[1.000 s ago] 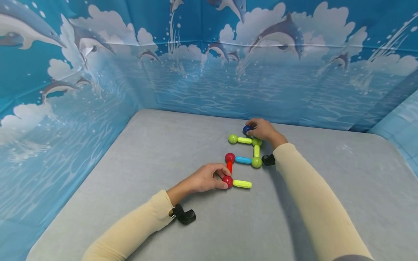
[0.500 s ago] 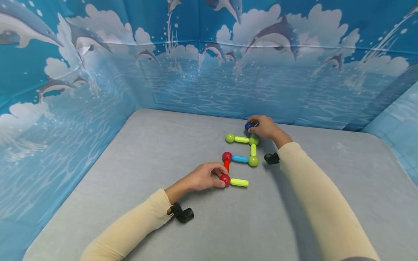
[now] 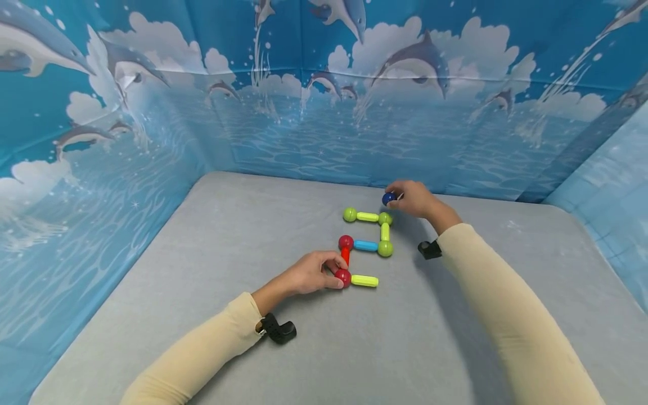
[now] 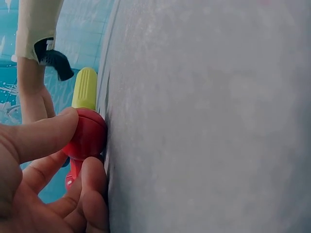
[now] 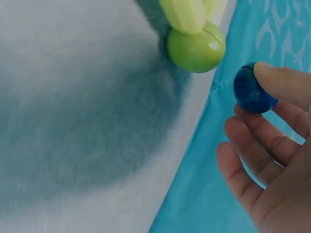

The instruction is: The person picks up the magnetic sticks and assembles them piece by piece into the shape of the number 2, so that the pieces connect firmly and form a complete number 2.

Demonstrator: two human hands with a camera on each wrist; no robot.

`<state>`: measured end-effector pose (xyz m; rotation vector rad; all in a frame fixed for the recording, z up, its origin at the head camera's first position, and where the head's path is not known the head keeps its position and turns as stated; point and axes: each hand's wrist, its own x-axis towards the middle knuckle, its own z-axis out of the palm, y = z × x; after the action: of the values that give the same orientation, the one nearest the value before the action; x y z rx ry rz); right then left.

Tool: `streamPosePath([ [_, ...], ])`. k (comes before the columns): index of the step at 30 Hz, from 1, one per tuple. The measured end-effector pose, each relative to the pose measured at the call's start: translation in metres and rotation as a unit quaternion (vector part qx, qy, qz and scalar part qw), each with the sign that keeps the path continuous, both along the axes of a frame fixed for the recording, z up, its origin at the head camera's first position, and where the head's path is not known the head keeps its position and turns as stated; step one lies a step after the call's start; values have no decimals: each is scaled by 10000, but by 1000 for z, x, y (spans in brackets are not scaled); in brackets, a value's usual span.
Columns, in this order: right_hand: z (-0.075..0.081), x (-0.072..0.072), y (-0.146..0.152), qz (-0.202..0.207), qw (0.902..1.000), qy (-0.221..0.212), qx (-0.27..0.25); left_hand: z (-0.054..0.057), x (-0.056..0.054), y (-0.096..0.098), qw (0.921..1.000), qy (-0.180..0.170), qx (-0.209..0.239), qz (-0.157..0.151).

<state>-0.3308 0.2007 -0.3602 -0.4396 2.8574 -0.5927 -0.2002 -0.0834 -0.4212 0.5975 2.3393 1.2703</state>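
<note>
A zigzag chain of toy balls and rods lies on the grey table. My left hand pinches the near red ball between thumb and fingers. From that ball a yellow rod sticks out to the right, and a red rod leads to the far red ball. A blue rod joins it to a green ball. My right hand pinches a dark blue ball between thumb and fingertips, apart from the green corner ball.
A green rod and an end green ball form the chain's far left arm. The grey tabletop has a rounded edge. A blue dolphin-print curtain hangs close behind the right hand.
My right hand has moved the blue ball rightward relative to the green balls. The left hand keeps its grip on the red ball. The head view has shifted slightly.
</note>
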Motion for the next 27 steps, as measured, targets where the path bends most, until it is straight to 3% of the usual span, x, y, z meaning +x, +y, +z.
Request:
streamPosePath([
  [8,-6,27,16,506,9979,416,17,-5,-1,1,10000,-31,16,39],
  [18,-3,112,39,1015,9921,734,-19,-4,1,2,10000,-61,-2,37],
  [22,-10,137,45,1144,9906,731,-159,-1,0,2,9999,-44,-25,124],
  [27,-23,161,49,1120,9917,421,-476,-1,-1,2,10000,-82,-2,15],
])
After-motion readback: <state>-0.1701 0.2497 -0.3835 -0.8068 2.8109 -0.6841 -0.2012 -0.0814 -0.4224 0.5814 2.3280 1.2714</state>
